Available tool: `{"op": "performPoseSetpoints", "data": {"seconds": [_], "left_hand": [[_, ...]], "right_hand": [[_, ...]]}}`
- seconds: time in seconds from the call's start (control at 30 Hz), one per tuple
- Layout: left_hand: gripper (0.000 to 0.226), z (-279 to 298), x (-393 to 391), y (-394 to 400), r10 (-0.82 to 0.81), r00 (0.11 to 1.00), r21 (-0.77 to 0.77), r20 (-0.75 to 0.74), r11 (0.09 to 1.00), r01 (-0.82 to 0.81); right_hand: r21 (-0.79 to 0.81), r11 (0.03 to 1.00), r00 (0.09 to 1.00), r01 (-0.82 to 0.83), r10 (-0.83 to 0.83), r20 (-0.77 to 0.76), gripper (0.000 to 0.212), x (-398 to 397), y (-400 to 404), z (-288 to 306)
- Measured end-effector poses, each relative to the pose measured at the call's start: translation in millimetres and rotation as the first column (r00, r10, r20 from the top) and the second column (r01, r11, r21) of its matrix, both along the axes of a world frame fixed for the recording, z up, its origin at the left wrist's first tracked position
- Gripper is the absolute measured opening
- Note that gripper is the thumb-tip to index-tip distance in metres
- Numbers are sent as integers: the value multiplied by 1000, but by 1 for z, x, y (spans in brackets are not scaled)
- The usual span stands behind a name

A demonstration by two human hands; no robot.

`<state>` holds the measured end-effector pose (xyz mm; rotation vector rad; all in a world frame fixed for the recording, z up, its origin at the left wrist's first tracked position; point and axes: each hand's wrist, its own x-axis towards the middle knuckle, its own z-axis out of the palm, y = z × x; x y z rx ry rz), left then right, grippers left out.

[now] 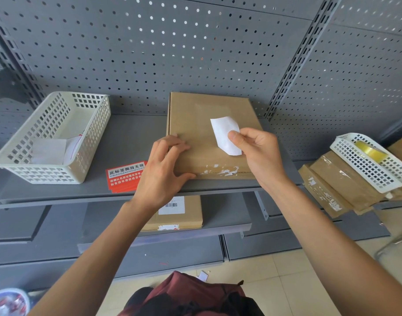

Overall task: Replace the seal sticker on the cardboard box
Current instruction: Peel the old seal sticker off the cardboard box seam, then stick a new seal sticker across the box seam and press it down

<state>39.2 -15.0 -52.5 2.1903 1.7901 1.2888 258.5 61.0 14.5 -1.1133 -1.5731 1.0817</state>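
Observation:
A flat brown cardboard box point(195, 115) lies on the grey shelf point(131, 137). White torn sticker remnants point(220, 170) line its front edge. My left hand point(160, 172) rests spread on the box's front left corner, thumb against the front side. My right hand point(257, 151) pinches a white slip of paper point(225, 133), blank on the side I see, above the box's top. A small stack of red seal stickers point(124, 177) with white print lies on the shelf just left of the box, partly hidden by my left hand.
A white plastic basket point(17, 165) holding white paper scraps stands at the left of the shelf. To the right, another white basket point(364, 165) with a tape roll point(371, 151) sits on stacked cardboard boxes point(332, 179). A labelled box point(186, 215) lies on the lower shelf. Pegboard wall behind.

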Motion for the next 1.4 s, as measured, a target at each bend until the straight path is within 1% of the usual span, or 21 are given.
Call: {"op": "performPoseSetpoints", "data": {"seconds": [0.13,0.27,0.37,0.5,0.57,0.63,0.73,0.77,0.87,1.03,1.17,1.23,1.27,1.3,1.33,1.4], "left_hand": [[68,0,0,0,-4,1000,-2,2,1000,4],[68,0,-1,0,-7,1000,-4,7,1000,7],[67,0,-1,0,-10,1000,-3,13,1000,10],[67,3,-2,1,-26,1000,10,16,1000,26],[66,8,-2,1,-31,999,24,12,999,31],[65,15,-2,2,-38,999,45,17,998,37],[63,30,-2,4,-35,999,67,41,997,32],[61,36,-1,5,-32,998,78,47,997,28],[55,53,-1,7,-28,998,116,54,993,22],[50,74,-6,14,-26,993,101,119,995,14],[44,84,-7,19,-30,990,65,135,998,21],[39,88,-6,22,-24,990,61,136,998,15],[36,89,-5,23,-23,990,66,139,998,14],[33,90,-4,24,-28,988,70,151,997,17],[30,91,-4,26,-36,985,71,170,997,24],[23,93,-4,29,-46,979,68,197,997,33]], "right_hand": [[-22,1000,999,2,-3,-35,23,1,1,-1],[-67,998,986,20,-30,-163,33,1,2,2],[-79,997,983,15,-29,-183,33,1,1,5],[-67,998,978,9,-23,-208,50,2,-1,8],[-45,999,975,28,-37,-219,55,2,-2,12],[-17,998,972,56,-59,-229,48,4,-4,19],[29,993,964,113,-102,-246,14,8,-5,32],[57,991,963,125,-107,-249,8,9,-6,37],[148,977,963,154,-114,-245,8,14,-6,51],[285,937,961,203,-135,-241,13,22,-7,67],[407,879,959,247,-161,-232,25,24,-8,74],[472,839,961,271,-206,-187,24,25,-9,74],[520,809,962,274,-234,-143,21,25,-10,73],[591,763,960,262,-269,-78,15,26,-10,72],[681,694,950,234,-311,-10,12,27,-10,71],[863,492,923,118,-376,88,12,26,-7,70]]}}
